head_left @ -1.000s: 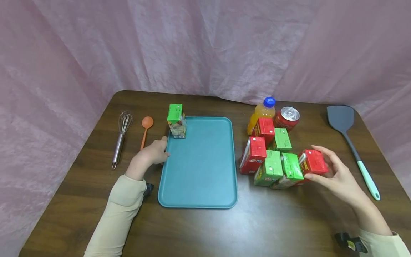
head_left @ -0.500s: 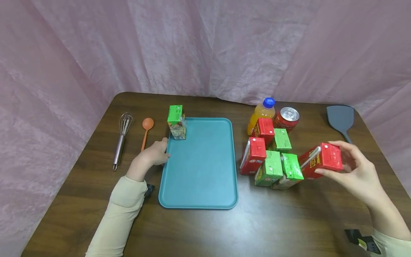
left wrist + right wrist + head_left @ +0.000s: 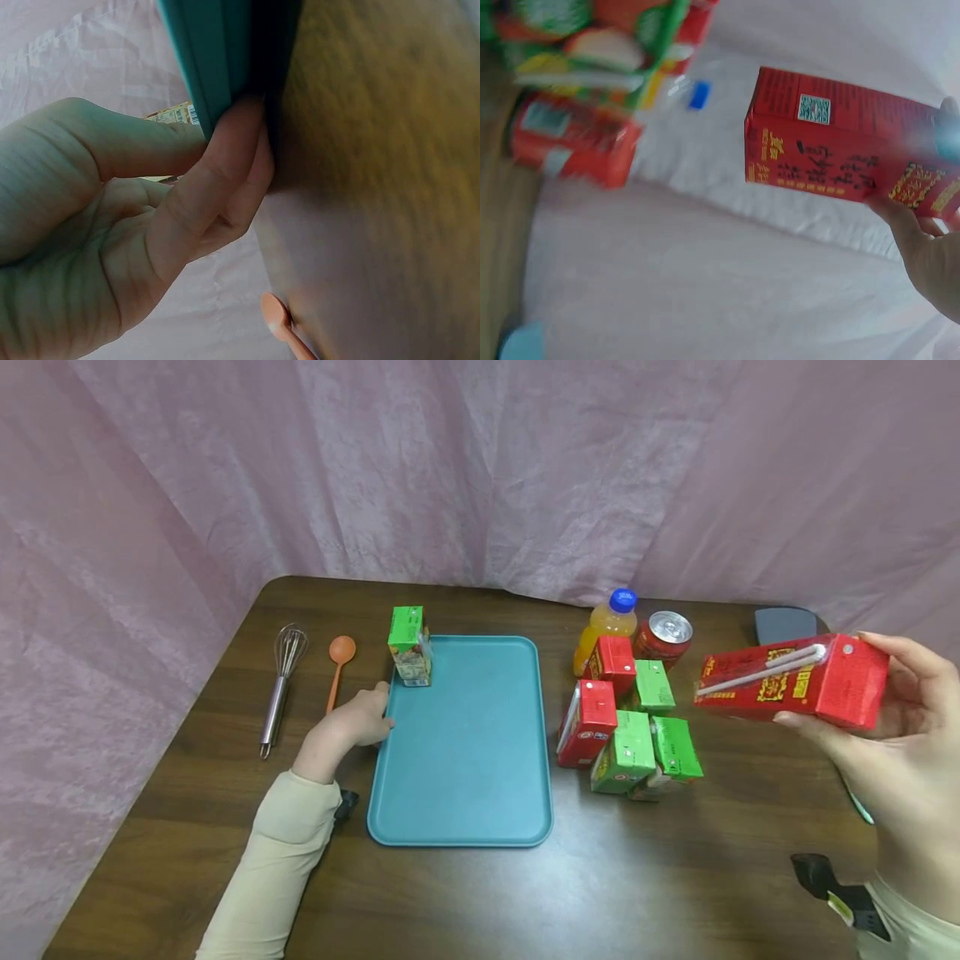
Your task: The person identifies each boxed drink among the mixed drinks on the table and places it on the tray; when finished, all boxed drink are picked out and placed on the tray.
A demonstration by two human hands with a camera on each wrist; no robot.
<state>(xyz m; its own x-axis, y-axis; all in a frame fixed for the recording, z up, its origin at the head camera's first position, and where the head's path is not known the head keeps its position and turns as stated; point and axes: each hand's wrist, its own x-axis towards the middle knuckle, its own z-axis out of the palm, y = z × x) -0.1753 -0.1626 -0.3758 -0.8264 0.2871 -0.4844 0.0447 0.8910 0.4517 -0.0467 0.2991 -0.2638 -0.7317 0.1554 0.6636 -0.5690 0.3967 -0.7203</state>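
Note:
My right hand point(image 3: 915, 760) grips a red drink carton point(image 3: 795, 685) by its top end, tilted and raised over the right side of the table. A white straw is stuck along the carton's side; in the right wrist view the carton's face point(image 3: 840, 142) shows dark lettering and a square code. At the left rim of the teal tray point(image 3: 465, 743), my left hand point(image 3: 352, 718) pinches the edge. The left wrist view has the thumb on the tray wall point(image 3: 202, 60) and fingers curled beneath. A green-topped carton point(image 3: 409, 647) stands at the tray's back left corner.
Right of the tray cluster red cartons point(image 3: 588, 722), green cartons point(image 3: 626, 752), an orange drink bottle point(image 3: 603, 631) and a red can point(image 3: 663, 639). A whisk point(image 3: 279, 689) and orange spoon point(image 3: 342, 652) lie left. A spatula point(image 3: 783, 625) lies right, partly hidden behind my right hand and its carton.
My right hand has lifted the red carton away from the group, up and to the right, tilting it. My left hand and the tray have stayed put.

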